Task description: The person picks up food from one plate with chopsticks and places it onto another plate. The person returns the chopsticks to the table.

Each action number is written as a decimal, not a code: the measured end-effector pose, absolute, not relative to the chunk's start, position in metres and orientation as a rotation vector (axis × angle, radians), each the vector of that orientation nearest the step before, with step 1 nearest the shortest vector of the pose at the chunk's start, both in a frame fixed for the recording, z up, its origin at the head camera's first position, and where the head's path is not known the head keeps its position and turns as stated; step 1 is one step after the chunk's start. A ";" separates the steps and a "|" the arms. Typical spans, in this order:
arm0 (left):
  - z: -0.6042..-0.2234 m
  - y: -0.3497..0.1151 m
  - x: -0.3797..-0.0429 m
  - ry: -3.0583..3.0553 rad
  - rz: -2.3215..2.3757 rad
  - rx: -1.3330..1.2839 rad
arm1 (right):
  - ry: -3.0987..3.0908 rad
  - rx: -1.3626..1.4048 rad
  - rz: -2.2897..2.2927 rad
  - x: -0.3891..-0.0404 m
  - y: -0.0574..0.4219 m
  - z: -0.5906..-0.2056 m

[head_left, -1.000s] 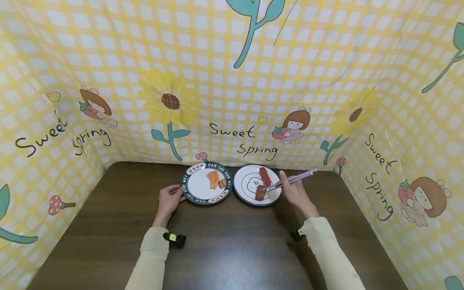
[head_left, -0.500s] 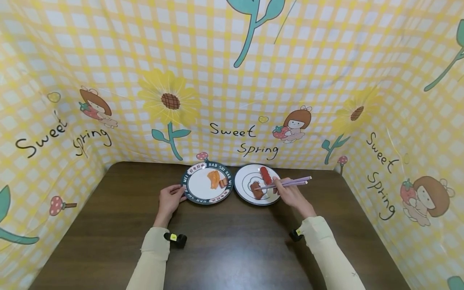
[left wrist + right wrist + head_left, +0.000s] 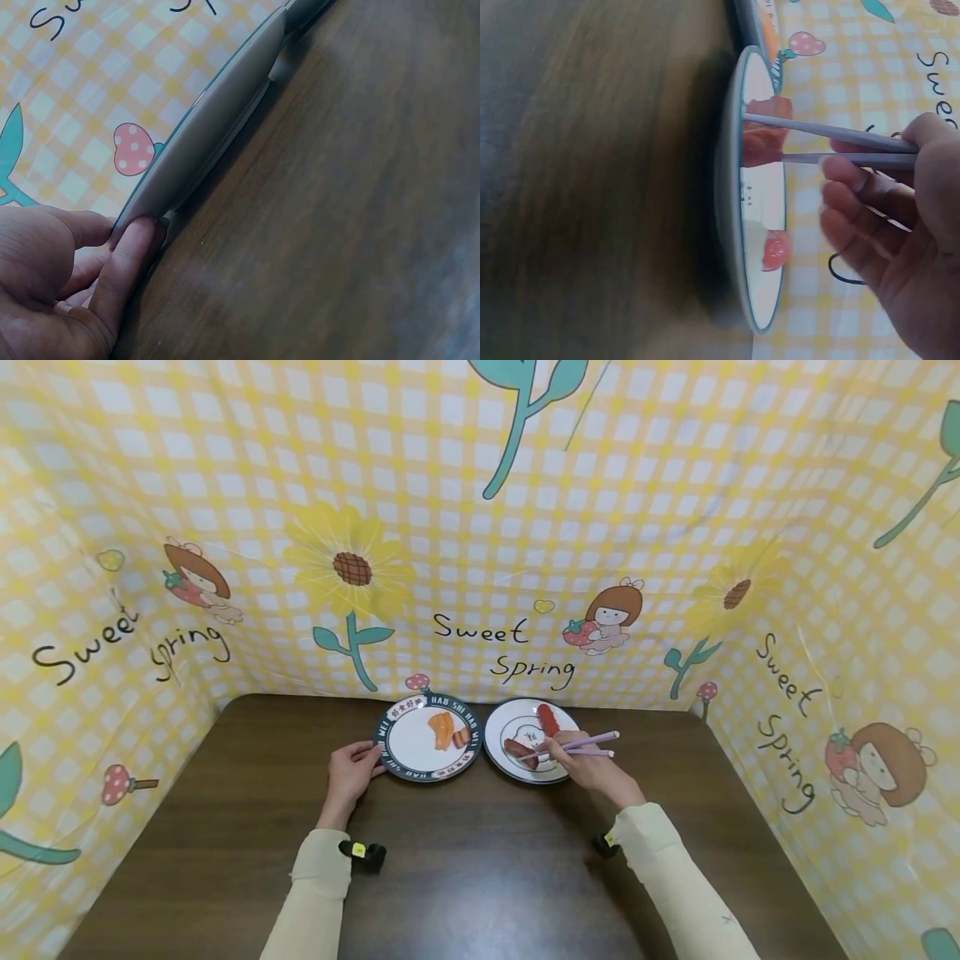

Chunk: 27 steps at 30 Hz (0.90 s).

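My left hand (image 3: 351,777) pinches the left rim of a green-rimmed plate (image 3: 405,739), thumb and fingers on its edge in the left wrist view. An orange food slice (image 3: 441,731) and a small brown piece (image 3: 461,738) lie on that plate. In my right hand (image 3: 596,770) is a pair of pale purple chopsticks (image 3: 855,138). Their tips are at a brown meat piece (image 3: 761,145) on the white plate (image 3: 498,732), one stick crossing it and the other touching its edge. Whether the meat is lifted I cannot tell. A red sausage (image 3: 548,720) lies farther back on the same plate.
Both plates stand side by side at the back edge of the dark wooden table (image 3: 465,860). A yellow checked cloth (image 3: 480,543) rises close behind them and along both sides.
My right hand and the chopsticks have moved left over the white plate. The brown meat piece has shifted left and turned. My left hand has stayed on its plate.
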<state>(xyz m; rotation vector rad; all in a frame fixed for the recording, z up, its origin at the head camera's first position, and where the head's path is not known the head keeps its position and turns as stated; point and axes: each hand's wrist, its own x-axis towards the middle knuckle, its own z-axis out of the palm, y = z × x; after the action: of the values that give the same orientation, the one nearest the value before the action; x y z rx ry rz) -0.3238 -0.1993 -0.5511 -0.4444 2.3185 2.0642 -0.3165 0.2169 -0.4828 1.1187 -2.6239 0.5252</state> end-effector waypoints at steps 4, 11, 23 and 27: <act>-0.552 -0.199 -0.324 2.315 2.081 -0.433 | -2.671 0.927 0.794 -0.310 0.208 -0.483; -0.553 -0.201 -0.323 2.319 2.075 -0.421 | -2.636 0.947 0.781 -0.304 0.201 -0.484; -0.554 -0.199 -0.325 2.313 2.077 -0.435 | -2.706 1.102 0.632 -0.314 0.194 -0.481; -0.553 -0.199 -0.326 2.318 2.075 -0.435 | -2.697 1.091 0.510 -0.318 0.192 -0.482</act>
<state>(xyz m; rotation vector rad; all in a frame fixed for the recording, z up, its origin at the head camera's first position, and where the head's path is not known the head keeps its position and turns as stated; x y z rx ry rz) -0.3255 -0.1995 -0.5530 -0.4349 2.3176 2.0746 -0.3181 0.1924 -0.4821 1.0907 -2.6969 0.5103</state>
